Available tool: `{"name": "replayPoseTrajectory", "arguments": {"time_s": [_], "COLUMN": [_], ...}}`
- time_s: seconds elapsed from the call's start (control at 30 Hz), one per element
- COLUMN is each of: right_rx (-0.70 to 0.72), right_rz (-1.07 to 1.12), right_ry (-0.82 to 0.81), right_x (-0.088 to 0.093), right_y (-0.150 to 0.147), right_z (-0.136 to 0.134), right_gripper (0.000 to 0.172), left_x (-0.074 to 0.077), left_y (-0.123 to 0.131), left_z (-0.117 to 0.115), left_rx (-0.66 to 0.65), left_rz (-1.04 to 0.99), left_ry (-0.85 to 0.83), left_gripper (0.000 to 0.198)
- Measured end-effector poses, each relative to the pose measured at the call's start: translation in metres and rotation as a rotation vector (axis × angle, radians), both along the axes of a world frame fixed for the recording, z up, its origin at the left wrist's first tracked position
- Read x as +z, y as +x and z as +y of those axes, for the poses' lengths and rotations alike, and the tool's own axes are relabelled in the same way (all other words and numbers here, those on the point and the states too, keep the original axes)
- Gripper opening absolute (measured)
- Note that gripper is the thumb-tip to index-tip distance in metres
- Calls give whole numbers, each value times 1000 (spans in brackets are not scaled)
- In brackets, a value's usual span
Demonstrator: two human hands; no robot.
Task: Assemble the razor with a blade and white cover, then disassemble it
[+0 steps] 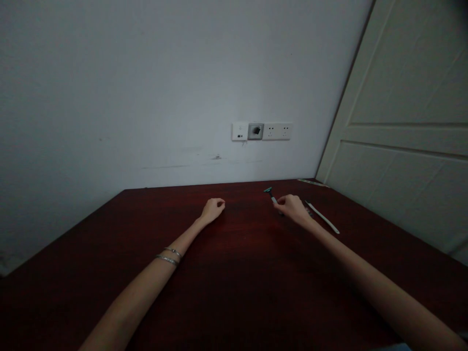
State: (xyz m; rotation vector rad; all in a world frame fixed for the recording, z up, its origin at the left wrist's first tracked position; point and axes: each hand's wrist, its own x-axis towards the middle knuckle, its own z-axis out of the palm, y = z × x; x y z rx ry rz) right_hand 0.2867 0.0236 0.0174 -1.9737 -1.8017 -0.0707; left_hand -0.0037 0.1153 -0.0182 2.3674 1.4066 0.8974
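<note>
Green-headed, pale-handled razor-like tool [271, 193] sits on the dark red wooden table [234, 273], right of frame centre. Left hand [212, 209], at centre, rests on the table with fingers curled together, holding nothing. Right hand [292, 207] is pinched on the tool's handle. Thin white strip [322, 217] lies just right of that hand.

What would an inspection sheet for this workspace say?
Surface: dark red wooden table, glossy.
Job's things: razor with green head, handle in the right hand.
Clutter: white strip lying right of that hand; thin flat piece at the far edge.
Hands: left hand rests on the table, fingers curled, nothing seen in it, two bracelets on its wrist; right hand fingers closed on the razor.
Cables: nothing seen.
Surroundings: white wall with socket panel; white door at right.
</note>
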Motion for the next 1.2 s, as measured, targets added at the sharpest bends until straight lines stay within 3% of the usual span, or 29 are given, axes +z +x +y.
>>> {"name": "replayPoseTrajectory", "arguments": {"time_s": [0.2, 0.3, 0.47, 0.73, 0.97, 1.2], "right_rx": [134, 197, 210, 222, 306, 196], "right_rz": [-74, -92, -152, -235, -280, -207], "right_ry": [56, 66, 79, 29, 32, 128], "right_x": [19, 25, 23, 21, 28, 44], "right_y": [-68, -91, -106, -116, -124, -85], "right_z": [-2, -4, -5, -13, -25, -15], "right_gripper": [29, 31, 32, 32, 43, 54], "left_x": [30, 40, 45, 45, 52, 44], "left_y": [46, 57, 55, 56, 41, -5], "left_z": [-32, -44, -47, -51, -47, -40], "left_rx": [-102, -139, -55, -37, 13, 146], "left_rz": [-430, -557, -620, -676, -480, -13], "left_ry": [-381, -459, -455, -592, -572, -542], "left_gripper": [26, 29, 26, 28, 24, 14]}}
